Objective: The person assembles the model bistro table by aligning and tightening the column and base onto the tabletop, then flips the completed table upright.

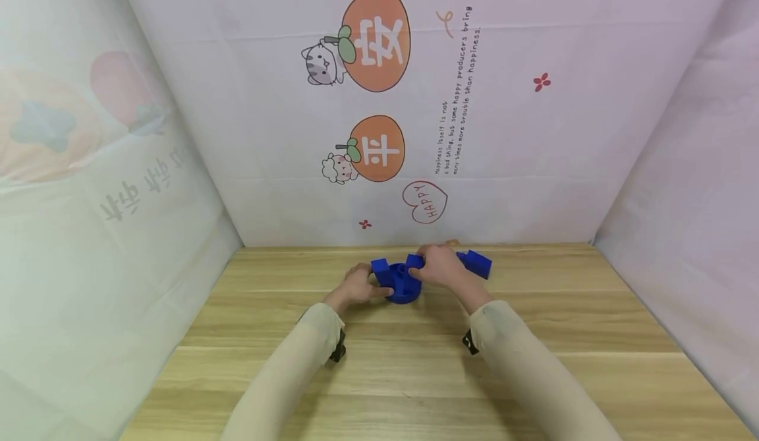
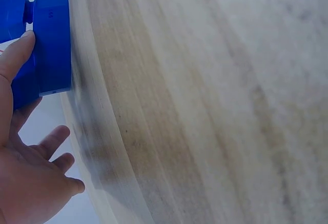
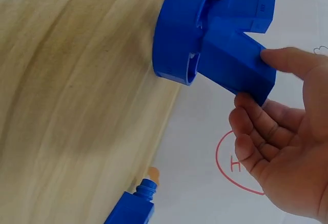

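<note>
A round blue plastic base (image 1: pixel 404 297) with slots and a central post sits on the table near the back edge. My left hand (image 1: pixel 358 286) grips it from the left, thumb (image 2: pixel 19 55) at its rim. Standing up out of the base on that side is one blue block (image 1: pixel 382 272). On the right, a second blue block (image 3: pixel 237 62) leans outward from the base, pinched at its outer end between thumb and fingers of my right hand (image 1: pixel 441 267). How far its inner end is seated in the slot is hidden.
Another blue block (image 1: pixel 477 264), with a ridged round peg (image 3: pixel 147 189) at one end, lies right of my right hand. A printed white cloth wall (image 1: pixel 504 210) rises behind the wooden table (image 1: pixel 403 375), with cloth walls at both sides too.
</note>
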`<control>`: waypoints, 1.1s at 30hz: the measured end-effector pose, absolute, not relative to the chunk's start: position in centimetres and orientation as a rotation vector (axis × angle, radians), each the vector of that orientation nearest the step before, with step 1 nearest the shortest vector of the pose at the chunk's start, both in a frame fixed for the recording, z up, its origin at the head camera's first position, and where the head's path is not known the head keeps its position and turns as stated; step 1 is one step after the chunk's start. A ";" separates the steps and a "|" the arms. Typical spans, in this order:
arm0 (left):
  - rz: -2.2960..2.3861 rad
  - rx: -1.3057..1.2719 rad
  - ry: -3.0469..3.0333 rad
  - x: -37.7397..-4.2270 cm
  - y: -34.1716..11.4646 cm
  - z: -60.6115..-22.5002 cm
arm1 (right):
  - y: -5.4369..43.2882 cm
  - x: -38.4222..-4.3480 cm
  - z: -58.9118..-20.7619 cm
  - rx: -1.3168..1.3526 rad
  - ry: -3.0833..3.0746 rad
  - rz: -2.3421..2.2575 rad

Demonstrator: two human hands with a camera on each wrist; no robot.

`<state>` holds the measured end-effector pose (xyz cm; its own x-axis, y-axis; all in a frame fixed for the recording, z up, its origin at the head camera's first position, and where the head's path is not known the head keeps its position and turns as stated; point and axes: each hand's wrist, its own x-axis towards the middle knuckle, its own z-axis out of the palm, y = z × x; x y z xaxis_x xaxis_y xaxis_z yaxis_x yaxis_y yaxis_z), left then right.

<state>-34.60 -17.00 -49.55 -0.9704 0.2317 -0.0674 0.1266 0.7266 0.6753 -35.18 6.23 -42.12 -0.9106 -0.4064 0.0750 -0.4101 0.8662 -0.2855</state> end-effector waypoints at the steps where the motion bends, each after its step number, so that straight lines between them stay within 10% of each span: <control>1: 1.073 0.287 2.781 -34.6 -17.0 -49.5 | 6.3 -35.2 -42.2 0.645 -3.027 0.475; 33: 1.056 0.295 2.796 -34.6 -17.0 -49.7 | 6.4 -34.7 -42.7 0.857 -2.997 0.274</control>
